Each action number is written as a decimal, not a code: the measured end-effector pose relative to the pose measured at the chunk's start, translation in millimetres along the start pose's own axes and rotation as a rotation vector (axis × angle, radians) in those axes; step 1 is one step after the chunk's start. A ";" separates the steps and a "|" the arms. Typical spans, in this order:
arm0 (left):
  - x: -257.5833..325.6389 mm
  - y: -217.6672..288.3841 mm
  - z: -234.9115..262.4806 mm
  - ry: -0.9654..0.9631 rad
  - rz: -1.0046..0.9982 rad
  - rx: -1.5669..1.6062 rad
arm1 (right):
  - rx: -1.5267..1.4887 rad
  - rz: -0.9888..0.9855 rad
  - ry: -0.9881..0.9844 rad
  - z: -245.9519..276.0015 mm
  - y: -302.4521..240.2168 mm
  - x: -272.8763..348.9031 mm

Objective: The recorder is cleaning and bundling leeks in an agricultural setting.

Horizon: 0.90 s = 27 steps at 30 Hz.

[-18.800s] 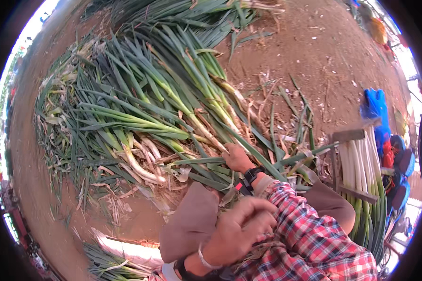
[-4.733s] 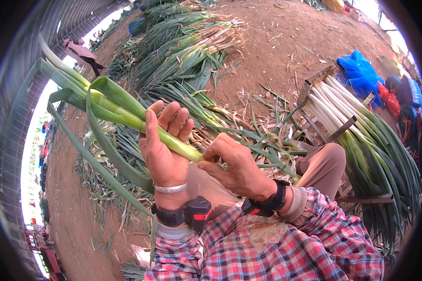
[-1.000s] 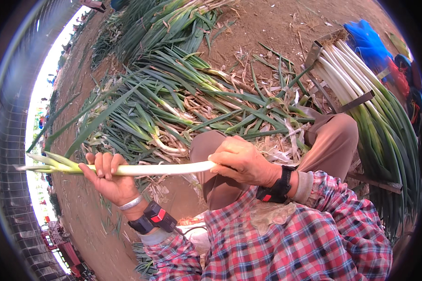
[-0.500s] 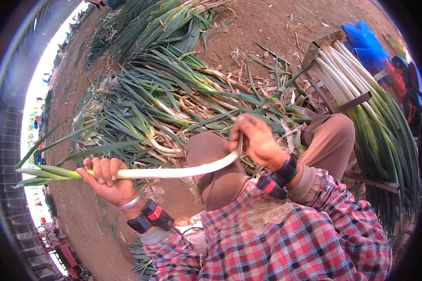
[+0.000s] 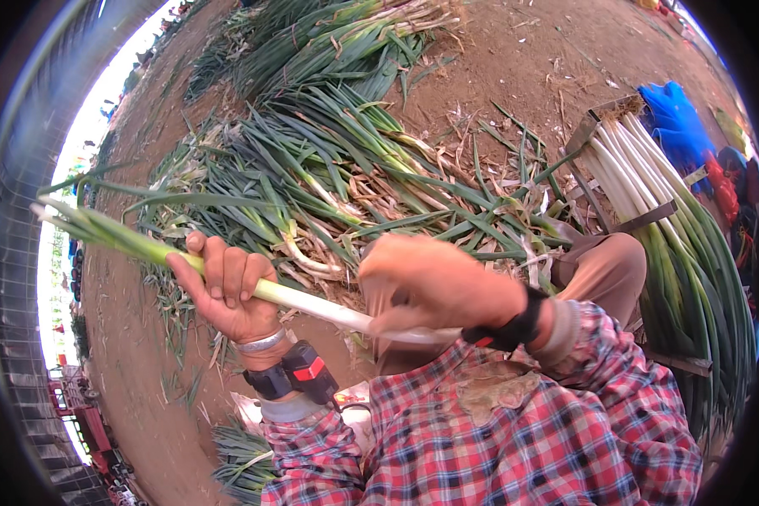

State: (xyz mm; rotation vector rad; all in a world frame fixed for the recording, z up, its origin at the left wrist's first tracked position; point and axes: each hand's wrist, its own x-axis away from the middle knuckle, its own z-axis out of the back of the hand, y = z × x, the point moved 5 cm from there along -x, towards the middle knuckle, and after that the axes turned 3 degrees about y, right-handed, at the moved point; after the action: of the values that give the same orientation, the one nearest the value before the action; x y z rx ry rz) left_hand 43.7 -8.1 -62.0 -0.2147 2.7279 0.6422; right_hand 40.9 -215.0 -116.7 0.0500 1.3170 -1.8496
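Observation:
My left hand [image 5: 234,291] is closed round a long green onion [image 5: 316,307] near where its white stalk turns green. The green leaves, cut short at some tips, point up to the left, and the white end slopes down to the right, in front of my shirt. My right hand [image 5: 451,282] is over the lower white part, its fingers curled close to the stalk. Motion smears those fingers, so I cannot make out whether they grip the stalk or a strip of peel. Both wrists carry black straps with small devices.
A heap of untrimmed green onions [image 5: 253,177] lies ahead on brown soil, with another bundle [image 5: 337,42] beyond. Dry peelings [image 5: 455,152] litter the ground. At right, a metal rack [image 5: 645,217] holds peeled onions beside a blue bag [image 5: 676,126]. My knee [image 5: 611,266] is bent nearby.
My right hand has swept down and toward me along the white end of the onion. The onion has tilted, its leafy end higher, and my left hand still holds it.

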 end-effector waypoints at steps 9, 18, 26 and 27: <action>0.4 -9.7 -0.8 -0.038 0.076 -0.096 | 0.249 0.103 0.180 7.6 9.9 4.1; 2.4 49.8 -2.0 -0.262 -0.003 0.076 | 0.084 -0.349 0.221 55.5 72.4 86.1; 3.6 53.4 5.3 0.037 -0.114 -0.070 | -0.056 -0.079 -0.026 -33.8 21.7 68.4; 8.3 54.7 17.4 0.319 -0.170 -0.219 | -0.003 -0.093 0.088 -26.1 24.8 65.2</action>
State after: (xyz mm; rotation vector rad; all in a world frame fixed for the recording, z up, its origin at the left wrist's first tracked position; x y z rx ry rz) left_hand 28.9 47.8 -57.3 -0.6452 2.8880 0.9258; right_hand 4.0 -235.8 -178.0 0.0710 1.4036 -1.9428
